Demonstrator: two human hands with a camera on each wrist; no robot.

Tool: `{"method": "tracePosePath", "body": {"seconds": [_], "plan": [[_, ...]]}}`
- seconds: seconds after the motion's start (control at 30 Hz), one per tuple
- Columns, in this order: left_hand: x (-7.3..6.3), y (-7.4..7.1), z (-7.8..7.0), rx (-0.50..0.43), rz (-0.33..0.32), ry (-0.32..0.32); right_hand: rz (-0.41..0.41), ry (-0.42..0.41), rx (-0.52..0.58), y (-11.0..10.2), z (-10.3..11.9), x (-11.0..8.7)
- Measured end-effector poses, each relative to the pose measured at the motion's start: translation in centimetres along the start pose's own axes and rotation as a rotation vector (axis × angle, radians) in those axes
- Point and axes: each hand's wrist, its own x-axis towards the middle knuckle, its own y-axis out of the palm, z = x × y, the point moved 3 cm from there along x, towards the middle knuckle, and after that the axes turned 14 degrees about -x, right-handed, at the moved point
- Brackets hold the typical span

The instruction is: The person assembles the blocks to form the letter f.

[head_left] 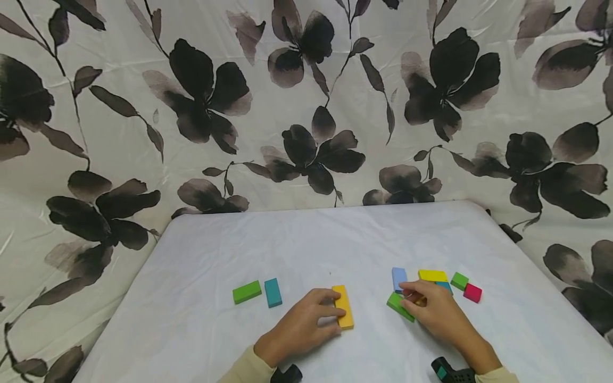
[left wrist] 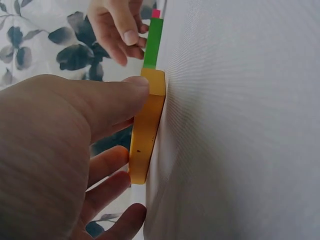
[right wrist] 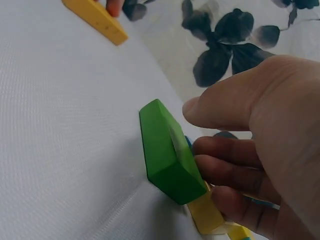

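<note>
In the head view, my left hand (head_left: 308,322) touches an orange-yellow block (head_left: 344,307) lying flat on the white-covered table (head_left: 297,244). The left wrist view shows the thumb against the near end of this block (left wrist: 145,135), with the other fingers spread loosely along the same side. My right hand (head_left: 438,308) hovers at a green block (head_left: 399,307). Seen from the right wrist, the thumb stands apart from that green block (right wrist: 167,150), and the fingers are loosely bent beside it. Another yellow block (right wrist: 206,215) is partly hidden behind the green one.
Around the right hand lie a light blue block (head_left: 398,279), a yellow block (head_left: 433,275), a partly covered blue block (head_left: 444,287), a small green block (head_left: 460,281) and a red block (head_left: 472,293). Further left are a green block (head_left: 247,292) and a teal block (head_left: 273,293).
</note>
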Motion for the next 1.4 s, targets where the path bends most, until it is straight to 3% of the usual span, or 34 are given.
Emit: {"method": "tracePosePath", "body": {"seconds": [0.63, 1.17, 1.4], "plan": [[0.1, 0.2, 0.0, 0.005, -0.004, -0.005, 0.097, 0.022, -0.098, 0.5, 0.0, 0.0], [0.1, 0.1, -0.2, 0.036, 0.002, 0.004, 0.060, -0.018, -0.182, 0.5, 1.0, -0.1], [0.2, 0.3, -0.1, 0.028, 0.013, -0.022, 0.047, -0.030, -0.202, 0.5, 1.2, -0.1]]}}
